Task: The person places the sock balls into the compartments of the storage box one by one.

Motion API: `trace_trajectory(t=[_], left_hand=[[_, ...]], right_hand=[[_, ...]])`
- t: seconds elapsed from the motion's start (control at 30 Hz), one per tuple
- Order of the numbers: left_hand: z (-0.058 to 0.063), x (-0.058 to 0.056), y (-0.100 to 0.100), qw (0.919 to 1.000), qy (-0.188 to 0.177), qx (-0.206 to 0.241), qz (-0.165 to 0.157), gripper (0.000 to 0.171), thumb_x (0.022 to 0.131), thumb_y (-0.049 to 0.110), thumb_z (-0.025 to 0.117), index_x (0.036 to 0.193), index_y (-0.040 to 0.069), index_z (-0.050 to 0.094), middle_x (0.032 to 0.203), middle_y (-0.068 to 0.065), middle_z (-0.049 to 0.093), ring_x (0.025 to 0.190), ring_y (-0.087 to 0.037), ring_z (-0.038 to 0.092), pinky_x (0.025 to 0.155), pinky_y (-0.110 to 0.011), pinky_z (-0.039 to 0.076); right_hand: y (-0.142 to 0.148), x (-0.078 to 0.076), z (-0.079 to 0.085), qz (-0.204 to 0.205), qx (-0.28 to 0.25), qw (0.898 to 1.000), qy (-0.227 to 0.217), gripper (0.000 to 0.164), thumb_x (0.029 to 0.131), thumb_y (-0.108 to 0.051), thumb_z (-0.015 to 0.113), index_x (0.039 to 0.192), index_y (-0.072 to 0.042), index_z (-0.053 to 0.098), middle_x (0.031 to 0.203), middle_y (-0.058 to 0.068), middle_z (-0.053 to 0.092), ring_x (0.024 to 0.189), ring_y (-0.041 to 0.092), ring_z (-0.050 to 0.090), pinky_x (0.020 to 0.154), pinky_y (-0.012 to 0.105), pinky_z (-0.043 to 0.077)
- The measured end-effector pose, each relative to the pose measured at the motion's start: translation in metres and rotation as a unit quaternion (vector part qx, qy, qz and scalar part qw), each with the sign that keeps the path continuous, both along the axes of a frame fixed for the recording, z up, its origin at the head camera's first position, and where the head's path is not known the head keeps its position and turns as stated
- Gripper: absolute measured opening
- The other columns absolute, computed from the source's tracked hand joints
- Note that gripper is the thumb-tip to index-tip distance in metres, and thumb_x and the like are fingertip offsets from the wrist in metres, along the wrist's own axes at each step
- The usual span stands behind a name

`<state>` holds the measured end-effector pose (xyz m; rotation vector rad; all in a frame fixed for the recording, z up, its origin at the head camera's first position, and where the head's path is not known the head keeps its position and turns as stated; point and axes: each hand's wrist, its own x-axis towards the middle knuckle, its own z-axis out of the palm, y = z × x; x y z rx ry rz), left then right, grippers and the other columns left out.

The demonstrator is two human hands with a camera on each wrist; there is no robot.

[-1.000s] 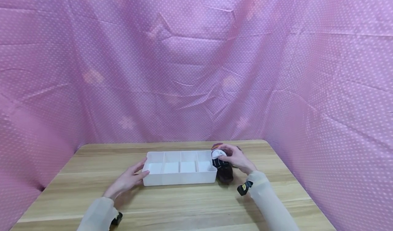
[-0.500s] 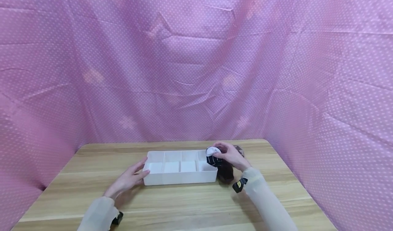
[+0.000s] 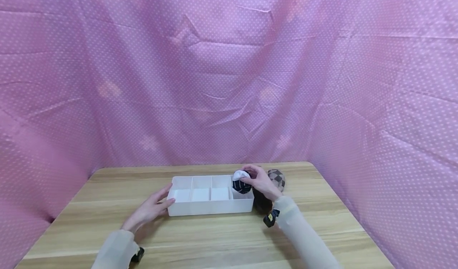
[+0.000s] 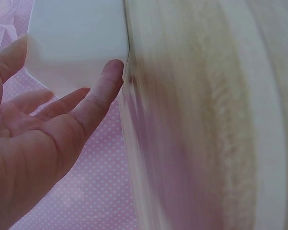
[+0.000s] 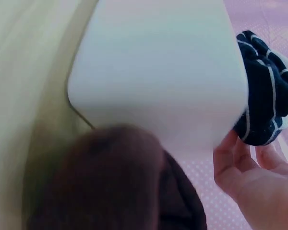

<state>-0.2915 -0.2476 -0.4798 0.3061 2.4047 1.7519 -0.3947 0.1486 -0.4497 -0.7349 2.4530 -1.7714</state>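
My right hand pinches a rolled-up sock, black with white lines and a white patch, over the rightmost compartment of a white divided box. In the right wrist view the rolled-up sock shows beside the box's rim, fingertips under and behind it. My left hand rests on the box's left end. Seen from the left wrist, the left hand's fingers are fairly straight and spread against the end of the box.
A dark brown rolled bundle lies by the box's right end, partly under the right hand in the head view. Behind that hand is a brown checked bundle. The wooden table is backed by a pink dotted cloth.
My right hand has carried the black-and-white sock leftward, from beside the box's right end to over its rightmost compartment. The checked bundle has come into sight. The left hand stays put.
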Motion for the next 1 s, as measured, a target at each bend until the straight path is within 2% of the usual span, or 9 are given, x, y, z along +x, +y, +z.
trace_trajectory(t=[0.2,0.47,0.6,0.77,1.0], left_hand=[[-0.001,0.000,0.000,0.9999,-0.003,-0.005,0.010,0.078,0.099,0.025,0.058,0.157,0.006,0.010,0.156,-0.037,0.012,0.130,-0.049,0.046,0.097,-0.044,0.056],[-0.001,0.001,0.001,0.9999,-0.008,-0.010,0.009,0.076,0.100,0.025,0.057,0.157,0.006,0.010,0.156,-0.037,0.011,0.133,-0.053,0.039,0.097,-0.045,0.056],[-0.001,-0.001,0.000,0.9999,-0.006,-0.011,0.010,0.077,0.100,0.026,0.058,0.158,0.007,0.011,0.156,-0.036,0.012,0.131,-0.051,0.044,0.095,-0.045,0.057],[-0.002,-0.003,-0.002,0.9999,-0.005,-0.009,0.011,0.077,0.099,0.026,0.058,0.158,0.008,0.011,0.157,-0.035,0.012,0.128,-0.048,0.048,0.094,-0.044,0.058],[-0.001,-0.002,-0.002,0.9998,-0.008,-0.015,0.010,0.077,0.100,0.027,0.057,0.158,0.008,0.011,0.157,-0.036,0.011,0.133,-0.053,0.039,0.096,-0.046,0.057]], right_hand=[[-0.007,-0.002,-0.004,0.004,0.017,0.999,0.037,0.028,0.088,-0.006,0.073,0.115,-0.005,0.065,0.105,0.010,0.069,0.084,0.010,0.060,0.075,0.020,0.052],[-0.002,-0.004,-0.017,0.023,0.028,0.998,0.051,0.027,0.086,-0.001,0.072,0.112,0.002,0.065,0.106,0.019,0.067,0.081,0.009,0.058,0.071,0.018,0.051],[-0.001,-0.004,-0.018,0.024,0.044,0.998,0.038,0.026,0.085,-0.005,0.074,0.111,-0.005,0.068,0.109,0.012,0.067,0.085,0.009,0.058,0.074,0.018,0.051],[-0.001,-0.006,-0.018,0.024,0.064,0.997,0.033,0.025,0.084,-0.010,0.076,0.109,-0.011,0.070,0.111,0.006,0.068,0.097,0.013,0.058,0.084,0.021,0.051],[-0.002,-0.006,-0.020,0.017,0.089,0.995,0.027,0.025,0.085,-0.013,0.076,0.110,-0.014,0.071,0.111,0.004,0.067,0.101,0.015,0.057,0.088,0.025,0.051]])
